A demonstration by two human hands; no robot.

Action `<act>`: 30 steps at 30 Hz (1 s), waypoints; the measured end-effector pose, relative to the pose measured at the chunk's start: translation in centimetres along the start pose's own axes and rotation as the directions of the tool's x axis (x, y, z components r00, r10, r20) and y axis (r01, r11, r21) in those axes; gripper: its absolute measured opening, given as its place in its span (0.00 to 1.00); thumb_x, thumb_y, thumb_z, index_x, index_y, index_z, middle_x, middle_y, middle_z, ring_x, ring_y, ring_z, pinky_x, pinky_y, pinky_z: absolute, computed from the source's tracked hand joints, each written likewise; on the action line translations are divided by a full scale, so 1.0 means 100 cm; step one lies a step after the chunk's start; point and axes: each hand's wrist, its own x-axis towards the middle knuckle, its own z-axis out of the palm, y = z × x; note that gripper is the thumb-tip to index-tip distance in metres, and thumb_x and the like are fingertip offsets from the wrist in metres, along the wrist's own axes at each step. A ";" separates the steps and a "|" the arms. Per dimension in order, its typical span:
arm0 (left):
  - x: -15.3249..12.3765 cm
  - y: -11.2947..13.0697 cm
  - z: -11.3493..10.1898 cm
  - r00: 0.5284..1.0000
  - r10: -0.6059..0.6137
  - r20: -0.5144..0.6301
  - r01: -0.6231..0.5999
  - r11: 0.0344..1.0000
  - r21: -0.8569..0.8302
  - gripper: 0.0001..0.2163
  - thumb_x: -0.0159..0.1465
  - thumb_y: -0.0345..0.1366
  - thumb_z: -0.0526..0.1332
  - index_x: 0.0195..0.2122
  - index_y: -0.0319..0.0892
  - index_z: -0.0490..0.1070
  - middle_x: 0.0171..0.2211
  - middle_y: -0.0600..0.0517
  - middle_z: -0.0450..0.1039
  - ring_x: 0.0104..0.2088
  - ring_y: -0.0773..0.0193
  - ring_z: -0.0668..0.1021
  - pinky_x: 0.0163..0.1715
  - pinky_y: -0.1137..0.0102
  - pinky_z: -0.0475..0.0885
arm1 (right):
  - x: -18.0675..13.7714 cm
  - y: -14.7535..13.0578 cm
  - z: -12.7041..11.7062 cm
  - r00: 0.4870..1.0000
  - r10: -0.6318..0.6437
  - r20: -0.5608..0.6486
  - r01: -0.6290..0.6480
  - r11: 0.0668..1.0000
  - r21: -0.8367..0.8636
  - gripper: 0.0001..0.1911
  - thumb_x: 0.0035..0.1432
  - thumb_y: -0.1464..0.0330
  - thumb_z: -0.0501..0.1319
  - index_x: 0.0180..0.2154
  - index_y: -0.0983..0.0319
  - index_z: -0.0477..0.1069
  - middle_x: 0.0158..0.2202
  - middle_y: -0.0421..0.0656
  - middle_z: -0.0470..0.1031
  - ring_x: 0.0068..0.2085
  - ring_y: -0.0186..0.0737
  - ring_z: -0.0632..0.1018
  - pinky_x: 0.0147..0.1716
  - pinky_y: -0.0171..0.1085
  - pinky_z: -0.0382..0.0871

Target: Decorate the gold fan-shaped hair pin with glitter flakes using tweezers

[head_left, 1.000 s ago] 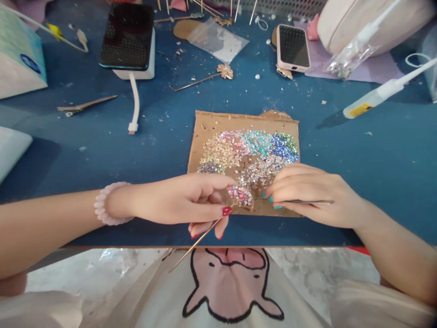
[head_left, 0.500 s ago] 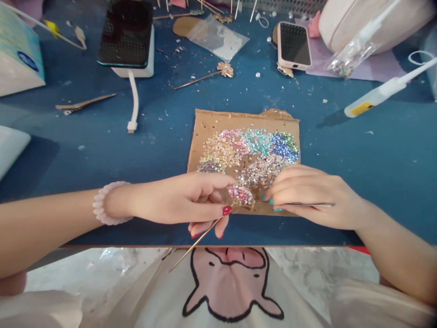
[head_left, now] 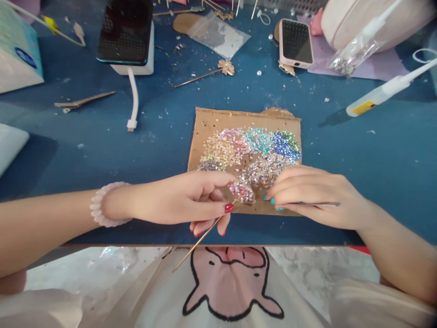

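Note:
Between the thumb and fingers of my left hand point(head_left: 184, 198) is a hairpin point(head_left: 241, 192), its fan-shaped head covered in pink and clear stones. The hairpin's long gold stem slants down toward my lap, past the table edge. My right hand point(head_left: 310, 196) pinches slim metal tweezers point(head_left: 312, 203), whose tip points left at the hairpin's head; whether it touches cannot be made out. Under both hands lies a piece of cardboard point(head_left: 218, 116) with small rhinestones point(head_left: 259, 141) spread in colour patches: yellow, pink, turquoise, blue, green, grey and clear.
Behind the cardboard lies another gold hairpin point(head_left: 226, 67) beside a clear plastic bag point(head_left: 221, 38). A white-cased phone point(head_left: 296, 43) and a glue bottle point(head_left: 367, 107) are at right. At left are a dark phone point(head_left: 126, 32) on a white block, a hair clip point(head_left: 85, 99) and a tissue box point(head_left: 20, 54).
The view has shifted very slightly. My hands hold the hairpin and tweezers in nearly the same pose, with the tweezers' tip still close to the hairpin's head.

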 end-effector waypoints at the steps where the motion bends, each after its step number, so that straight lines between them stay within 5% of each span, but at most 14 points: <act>1: 0.000 0.000 0.000 1.000 0.001 0.000 -0.001 1.000 0.001 0.03 0.67 0.29 0.52 0.42 0.40 0.60 0.29 0.53 0.72 0.18 0.75 0.67 0.19 0.79 0.65 | 0.000 0.000 0.000 1.000 -0.001 -0.002 0.001 1.000 0.002 0.05 0.60 0.74 0.59 0.37 0.61 0.72 0.35 0.43 0.78 0.39 0.36 0.75 0.38 0.38 0.71; 30: 0.000 -0.001 0.001 1.000 0.005 -0.017 -0.005 1.000 0.001 0.03 0.67 0.28 0.52 0.40 0.42 0.58 0.29 0.55 0.72 0.18 0.76 0.66 0.19 0.79 0.67 | 0.001 0.002 0.002 1.000 0.001 0.014 -0.001 1.000 0.003 0.05 0.58 0.75 0.61 0.38 0.62 0.71 0.35 0.43 0.78 0.39 0.36 0.75 0.39 0.39 0.70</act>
